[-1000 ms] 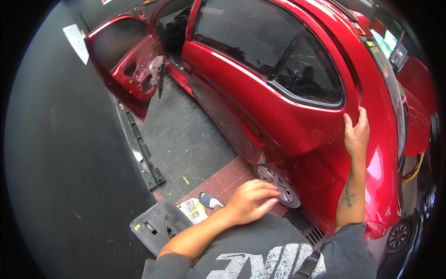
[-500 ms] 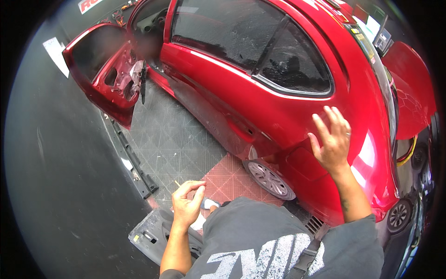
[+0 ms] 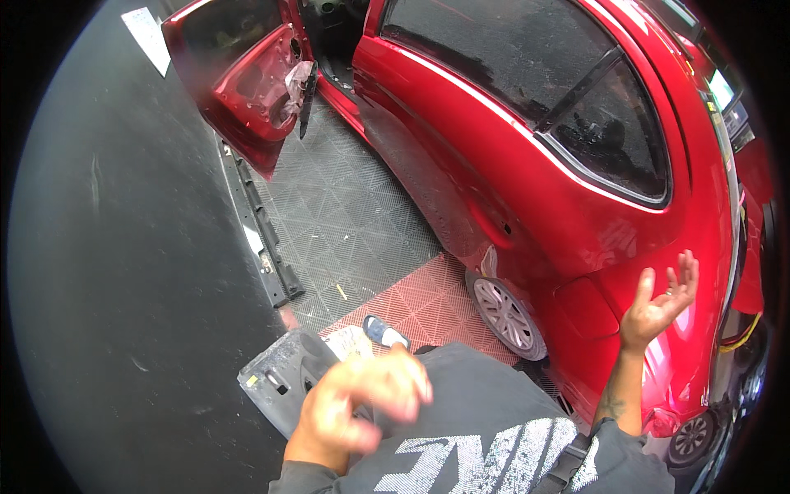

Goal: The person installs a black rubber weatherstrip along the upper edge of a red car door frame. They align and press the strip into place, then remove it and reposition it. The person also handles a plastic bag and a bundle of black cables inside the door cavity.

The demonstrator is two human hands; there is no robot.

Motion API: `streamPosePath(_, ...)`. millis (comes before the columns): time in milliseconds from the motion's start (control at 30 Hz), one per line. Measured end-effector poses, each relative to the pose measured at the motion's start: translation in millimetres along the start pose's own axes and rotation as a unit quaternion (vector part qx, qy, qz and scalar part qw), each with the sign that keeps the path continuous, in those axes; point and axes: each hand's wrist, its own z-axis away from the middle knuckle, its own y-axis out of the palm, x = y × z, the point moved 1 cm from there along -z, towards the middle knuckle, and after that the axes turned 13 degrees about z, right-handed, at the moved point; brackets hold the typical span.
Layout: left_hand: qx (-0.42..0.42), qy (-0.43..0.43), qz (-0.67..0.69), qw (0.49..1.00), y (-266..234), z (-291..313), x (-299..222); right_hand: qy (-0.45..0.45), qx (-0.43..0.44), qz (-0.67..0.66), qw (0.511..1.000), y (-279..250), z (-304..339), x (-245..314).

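Note:
A red car [image 3: 461, 148] fills the middle and right, its side panel dull and scuffed along the lower part. Beside its rear quarter, my right hand [image 3: 658, 305] is raised open, fingers spread and a ring on one of them. It holds nothing, and whether it touches the paint I cannot tell. My left hand [image 3: 354, 403] is in front of my torso, blurred by motion. Its fingers are loosely bent, with the thumb apart from them and nothing visible in between. Below that hand lies a grey door trim panel [image 3: 267, 375].
The red front door [image 3: 239, 90] stands open, its inner side stripped, with crumpled plastic sheeting [image 3: 296, 86] on it. A long black trim strip [image 3: 255, 222] lies along the dark wall [image 3: 123, 247]. The rear wheel [image 3: 504, 317] stands beside red and grey floor tiles [image 3: 337, 214].
My view has shifted, so the car sits farther right. My left hand has moved in front of my torso. My right hand has turned from facing the car to palm up.

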Motion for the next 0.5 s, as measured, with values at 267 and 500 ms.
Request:
streamPosePath(267,0.164,0.111,0.149,0.969,29,-57,-62,-0.051,0.363,-0.125,0.922,87,93,100)
streamPosePath(500,0.145,0.086,0.159,0.973,-27,-63,-100,-0.110,0.455,-0.219,0.856,165,115,175)
